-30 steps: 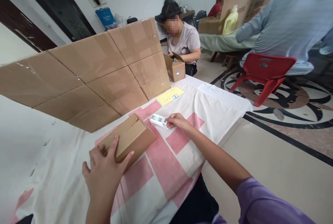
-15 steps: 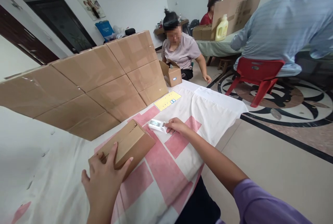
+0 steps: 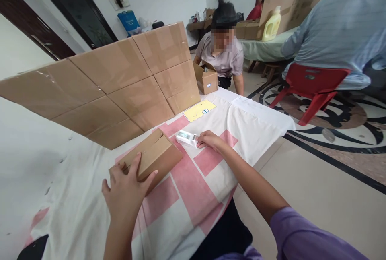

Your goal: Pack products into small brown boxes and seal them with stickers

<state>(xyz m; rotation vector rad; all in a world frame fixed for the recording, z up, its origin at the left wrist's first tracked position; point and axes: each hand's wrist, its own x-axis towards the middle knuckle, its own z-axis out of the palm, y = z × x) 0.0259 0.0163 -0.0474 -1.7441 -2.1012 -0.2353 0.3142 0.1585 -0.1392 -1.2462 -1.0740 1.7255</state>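
A closed brown cardboard box (image 3: 163,157) lies on the cloth-covered table in front of me. My left hand (image 3: 128,181) grips its near left end, fingers bent over the top and thumb against the side facing me. Just beyond the box's right end is a small white box (image 3: 184,137) with a printed panel on its upper face. My right hand (image 3: 208,140) pinches the near right end of this white box between thumb and fingers, low over the cloth. Part of that end is hidden by my fingertips.
A wall of stacked cartons (image 3: 129,87) stands along the table's far left side. A yellow sheet (image 3: 199,110) lies beyond the white box. An open carton (image 3: 209,83) sits at the far end, beside a seated person (image 3: 224,56). Another person sits on a red chair (image 3: 316,79) at right.
The whole view has shifted a little as my head moved. Both hands keep their holds on the cardboard box and the white box. The seated person's arm has dropped closer to the body.
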